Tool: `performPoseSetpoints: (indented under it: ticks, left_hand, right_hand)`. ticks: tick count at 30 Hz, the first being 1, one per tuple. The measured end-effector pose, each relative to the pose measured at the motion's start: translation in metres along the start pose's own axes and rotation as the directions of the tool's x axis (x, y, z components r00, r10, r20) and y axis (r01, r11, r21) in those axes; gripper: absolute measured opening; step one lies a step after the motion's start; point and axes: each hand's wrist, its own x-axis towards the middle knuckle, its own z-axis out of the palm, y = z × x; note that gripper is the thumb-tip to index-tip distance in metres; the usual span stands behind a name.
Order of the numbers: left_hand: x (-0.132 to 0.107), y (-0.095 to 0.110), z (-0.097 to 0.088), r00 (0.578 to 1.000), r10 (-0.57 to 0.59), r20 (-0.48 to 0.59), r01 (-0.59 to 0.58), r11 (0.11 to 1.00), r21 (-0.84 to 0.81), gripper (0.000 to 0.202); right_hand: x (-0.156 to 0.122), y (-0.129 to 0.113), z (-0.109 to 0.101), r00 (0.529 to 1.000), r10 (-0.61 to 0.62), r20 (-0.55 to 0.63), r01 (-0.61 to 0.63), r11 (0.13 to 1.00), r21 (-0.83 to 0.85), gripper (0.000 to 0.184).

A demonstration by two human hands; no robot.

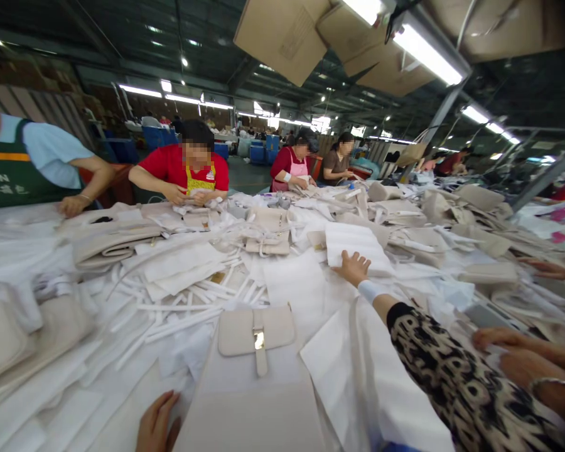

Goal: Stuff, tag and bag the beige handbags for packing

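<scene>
beige handbag (257, 351) lies flat, left hand (156, 425) open against its near corner; right hand (353, 267) reaches far, fingers spread on a white sheet (353, 242).

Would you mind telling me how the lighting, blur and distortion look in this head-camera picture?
In the head view, the ceiling tube lights blow out to white glare; wide-angle distortion stretches the patterned sleeve toward the corner; the beige handbag at centre is sharp, while the left hand at the bottom edge looks soft; the right hand casts hardly any shadow.
</scene>
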Motion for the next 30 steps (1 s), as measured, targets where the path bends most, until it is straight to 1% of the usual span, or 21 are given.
performPoseSetpoints:
  ticks: [2, 4, 6, 8, 10, 12, 13, 14, 15, 16, 17, 18, 19, 20, 22, 24, 25, 27, 29, 30]
  left_hand:
    - [-0.004, 0.001, -0.002, 0.999, 0.040, 0.019, -0.040, 0.999, 0.022, 0.038]
    - [-0.007, 0.002, -0.004, 0.996, 0.050, 0.072, -0.053, 0.998, 0.030, 0.038]
    - [-0.009, 0.005, -0.007, 0.992, 0.025, 0.124, -0.029, 0.999, 0.032, 0.037]
    - [-0.009, 0.006, -0.008, 0.989, 0.012, 0.145, -0.016, 0.999, 0.030, 0.036]
    - [-0.008, 0.007, -0.010, 0.989, 0.018, 0.146, -0.020, 1.000, 0.014, 0.036]
    - [-0.005, 0.006, -0.012, 0.987, 0.025, 0.159, -0.022, 1.000, -0.022, 0.038]
    - [-0.003, 0.007, -0.013, 0.985, 0.024, 0.170, -0.017, 0.999, -0.046, 0.039]
    - [-0.001, 0.008, -0.016, 0.984, 0.018, 0.179, -0.006, 0.998, -0.069, 0.041]
    - [0.003, 0.010, -0.018, 0.983, 0.007, 0.182, 0.010, 0.996, -0.088, 0.042]
    - [0.007, 0.015, -0.021, 0.984, -0.014, 0.178, 0.033, 0.994, -0.103, 0.043]
    - [0.011, 0.021, -0.024, 0.984, -0.047, 0.170, 0.068, 0.991, -0.115, 0.044]
    - [0.016, 0.030, -0.027, 0.982, -0.090, 0.167, 0.113, 0.985, -0.132, 0.044]
    - [0.020, 0.040, -0.028, 0.975, -0.140, 0.173, 0.167, 0.974, -0.153, 0.045]
    - [0.025, 0.051, -0.029, 0.961, -0.197, 0.196, 0.232, 0.956, -0.177, 0.047]
    - [0.034, 0.074, -0.026, 0.912, -0.298, 0.283, 0.363, 0.906, -0.218, 0.053]
    - [0.042, 0.095, -0.022, 0.861, -0.344, 0.374, 0.450, 0.858, -0.247, 0.061]
    - [0.047, 0.103, -0.019, 0.838, -0.354, 0.415, 0.483, 0.836, -0.263, 0.063]
    - [0.055, 0.116, -0.014, 0.788, -0.366, 0.495, 0.550, 0.779, -0.300, 0.067]
    - [0.063, 0.124, -0.011, 0.726, -0.379, 0.574, 0.627, 0.708, -0.326, 0.072]
    - [0.066, 0.126, -0.010, 0.700, -0.382, 0.604, 0.657, 0.677, -0.333, 0.074]
  right_hand:
    - [0.005, -0.007, -0.014, 1.000, -0.003, 0.014, 0.002, 0.999, 0.045, 0.049]
    - [0.003, -0.018, -0.029, 0.999, -0.043, 0.024, 0.040, 0.992, 0.117, 0.041]
    - [-0.014, -0.030, -0.041, 0.991, -0.121, 0.053, 0.107, 0.969, 0.223, 0.036]
    - [-0.052, -0.039, -0.049, 0.969, -0.222, 0.111, 0.170, 0.919, 0.357, 0.033]
    - [-0.108, -0.042, -0.054, 0.929, -0.325, 0.175, 0.204, 0.847, 0.490, 0.028]
    - [-0.169, -0.038, -0.056, 0.883, -0.409, 0.230, 0.204, 0.776, 0.597, 0.024]
    - [-0.195, -0.033, -0.057, 0.861, -0.445, 0.248, 0.188, 0.731, 0.656, 0.025]
    - [-0.216, -0.028, -0.056, 0.846, -0.462, 0.267, 0.122, 0.654, 0.746, 0.026]
    - [-0.230, -0.024, -0.055, 0.843, -0.457, 0.282, 0.070, 0.613, 0.787, 0.026]
    - [-0.236, -0.021, -0.053, 0.846, -0.448, 0.289, 0.030, 0.581, 0.814, 0.026]
    - [-0.234, -0.021, -0.050, 0.845, -0.444, 0.298, 0.019, 0.582, 0.813, 0.027]
    - [-0.226, -0.024, -0.046, 0.837, -0.451, 0.310, 0.039, 0.613, 0.789, 0.030]
    - [-0.212, -0.031, -0.041, 0.818, -0.474, 0.325, 0.076, 0.650, 0.756, 0.033]
    - [-0.195, -0.043, -0.036, 0.783, -0.513, 0.352, 0.126, 0.685, 0.718, 0.037]
    - [-0.157, -0.075, -0.024, 0.688, -0.591, 0.421, 0.194, 0.709, 0.678, 0.043]
    - [-0.124, -0.115, -0.011, 0.566, -0.650, 0.507, 0.226, 0.714, 0.662, 0.043]
    - [-0.111, -0.134, -0.005, 0.493, -0.665, 0.561, 0.242, 0.724, 0.646, 0.040]
    - [-0.093, -0.166, 0.005, 0.330, -0.661, 0.674, 0.279, 0.750, 0.599, 0.031]
    - [-0.083, -0.187, 0.013, 0.171, -0.625, 0.762, 0.319, 0.766, 0.557, 0.026]
    - [-0.081, -0.194, 0.015, 0.101, -0.607, 0.789, 0.335, 0.767, 0.547, 0.027]
